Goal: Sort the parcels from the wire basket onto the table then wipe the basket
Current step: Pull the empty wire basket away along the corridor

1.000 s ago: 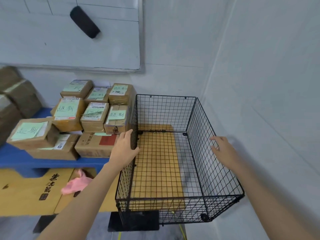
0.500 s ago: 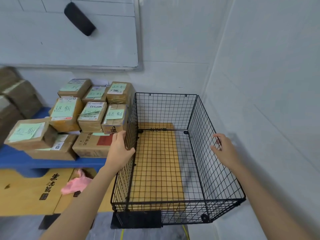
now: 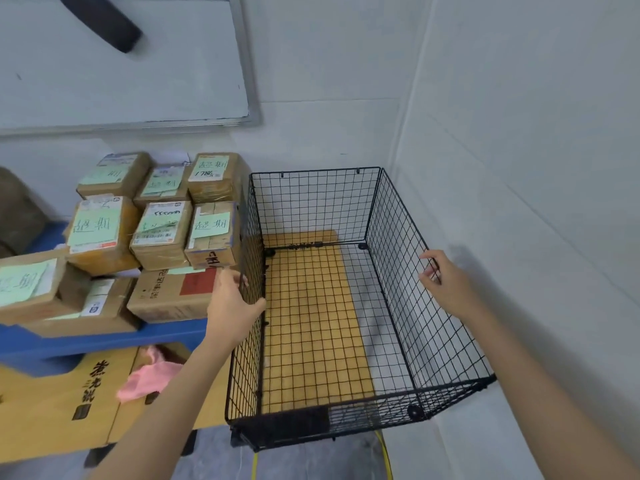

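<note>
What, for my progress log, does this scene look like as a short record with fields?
basket: black wire basket, no parcels inside
parcels: stacked on the blue table, left of the basket
left hand: grips the basket's left wall
right hand: grips the basket's right wall
pink cloth: on cardboard by the table, untouched

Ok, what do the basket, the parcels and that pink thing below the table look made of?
The basket looks like thin metal wire with a black coating: an open square grid. The parcels are brown cardboard, some taped, with paper labels. The pink thing seems soft cloth, judging by its crumpled folds.
</note>
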`<state>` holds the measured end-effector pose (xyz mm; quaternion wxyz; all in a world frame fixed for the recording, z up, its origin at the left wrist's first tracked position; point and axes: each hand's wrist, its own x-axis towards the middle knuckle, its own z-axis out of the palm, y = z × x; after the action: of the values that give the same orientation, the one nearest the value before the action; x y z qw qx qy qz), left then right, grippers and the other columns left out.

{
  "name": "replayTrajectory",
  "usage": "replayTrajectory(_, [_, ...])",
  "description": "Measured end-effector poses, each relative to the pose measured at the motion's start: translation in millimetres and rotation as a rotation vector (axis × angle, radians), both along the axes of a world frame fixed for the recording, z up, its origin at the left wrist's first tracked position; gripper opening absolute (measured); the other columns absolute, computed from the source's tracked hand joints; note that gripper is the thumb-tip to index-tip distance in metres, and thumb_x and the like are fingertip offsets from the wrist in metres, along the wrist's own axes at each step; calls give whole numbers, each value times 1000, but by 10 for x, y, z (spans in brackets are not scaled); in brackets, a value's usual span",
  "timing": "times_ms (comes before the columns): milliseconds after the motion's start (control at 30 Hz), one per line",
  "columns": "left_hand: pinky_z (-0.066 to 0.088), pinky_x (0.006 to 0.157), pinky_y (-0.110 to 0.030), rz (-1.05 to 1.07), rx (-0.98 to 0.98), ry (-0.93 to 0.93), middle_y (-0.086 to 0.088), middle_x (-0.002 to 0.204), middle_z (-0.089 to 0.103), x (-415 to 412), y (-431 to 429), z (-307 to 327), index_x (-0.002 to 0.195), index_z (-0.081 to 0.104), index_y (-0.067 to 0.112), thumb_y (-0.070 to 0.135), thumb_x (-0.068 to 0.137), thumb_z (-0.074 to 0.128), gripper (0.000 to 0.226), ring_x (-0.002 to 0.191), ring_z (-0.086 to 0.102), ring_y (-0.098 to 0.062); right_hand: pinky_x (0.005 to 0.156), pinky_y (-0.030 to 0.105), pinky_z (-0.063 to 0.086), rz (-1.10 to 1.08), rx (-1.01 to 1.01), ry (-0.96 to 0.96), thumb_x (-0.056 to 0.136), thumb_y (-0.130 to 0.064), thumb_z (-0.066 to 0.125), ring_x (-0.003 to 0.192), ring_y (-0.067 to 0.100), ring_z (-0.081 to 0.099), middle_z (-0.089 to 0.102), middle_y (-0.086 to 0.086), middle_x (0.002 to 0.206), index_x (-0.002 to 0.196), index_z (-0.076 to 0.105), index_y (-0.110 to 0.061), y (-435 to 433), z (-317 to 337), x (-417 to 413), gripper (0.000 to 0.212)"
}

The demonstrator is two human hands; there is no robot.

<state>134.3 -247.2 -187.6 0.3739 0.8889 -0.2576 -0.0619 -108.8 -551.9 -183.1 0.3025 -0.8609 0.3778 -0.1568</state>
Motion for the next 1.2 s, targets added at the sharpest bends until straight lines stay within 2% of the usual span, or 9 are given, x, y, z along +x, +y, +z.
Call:
replayTrajectory(67, [50, 80, -38, -10, -15, 25, -3, 105, 55, -6, -1, 3, 107, 43, 18, 18, 78, 79, 46, 97, 55, -20, 65, 32, 49, 3, 26, -9, 98, -17, 58, 67, 13, 50, 56, -5, 96, 125, 50, -27, 31, 26, -10, 31])
replayTrajectory(200, [37, 63, -12, -64, -69, 99, 5, 100, 56, -38, -15, 13, 108, 47, 13, 9, 82, 75, 39, 81, 54, -3, 62, 25, 47, 6, 55, -30, 97, -16, 58, 69, 13, 50, 57, -1, 98, 118, 53, -27, 78, 68, -12, 24])
replayTrajectory(333, [35, 63, -13, -72, -104, 99, 10, 95, 56, -25, -1, 2, 105, 49, 12, 9, 81, 75, 36, 72, 50, -3, 61, 27, 45, 4, 86, -18, 96, -18, 61, 69, 15, 51, 58, -2, 96, 114, 55, -27, 92, 66, -20, 21])
replayTrajectory(433, [43, 69, -25, -68, -132, 118, 12, 94, 55, -29, 17, 13, 103, 50, 14, 10, 81, 76, 35, 69, 48, -9, 63, 30, 45, -1, 112, -22, 95, -22, 64, 69, 16, 48, 55, -1, 89, 108, 57, -27, 74, 69, -17, 15])
replayTrajectory(567, [38, 64, -19, -60, -135, 116, 12, 92, 54, -47, 23, 43, 103, 51, 14, 10, 81, 75, 32, 70, 50, -5, 64, 29, 42, -3, 111, 6, 93, -29, 66, 70, 15, 47, 50, -2, 83, 101, 58, -25, 91, 100, 10, 12])
replayTrajectory(733, [38, 64, -16, -60, -127, 124, 10, 95, 55, -91, 50, 62, 102, 51, 13, 12, 83, 74, 30, 76, 51, -5, 51, 24, 32, 34, 119, 46, 94, -36, 64, 56, 13, 32, 41, -1, 77, 95, 57, -25, 93, 117, -21, 13])
replayTrajectory(867, [39, 60, -19, -61, -114, 118, 3, 97, 58, -163, 125, 100, 101, 51, 14, 12, 84, 74, 29, 66, 51, -4, 48, 24, 30, 65, 101, 74, 94, -35, 64, 53, 12, 30, 38, -1, 76, 89, 57, -27, 135, 155, -59, 11])
replayTrajectory(1067, [39, 55, -13, -64, -97, 93, 8, 96, 59, -412, 289, 161, 101, 51, 14, 16, 82, 77, 32, 54, 49, -4, 59, 32, 39, 69, 89, 0, 93, -32, 64, 63, 16, 37, 40, 0, 78, 98, 53, -35, 280, 144, -317, 12])
replayTrajectory(1200, [47, 63, -26, -73, -112, 59, 5, 96, 60, -599, 420, 299, 98, 52, 16, 17, 80, 79, 32, 62, 55, -17, 64, 35, 41, 52, 98, -76, 94, -27, 64, 66, 17, 39, 40, -1, 79, 107, 54, -32, 408, 220, -531, 18])
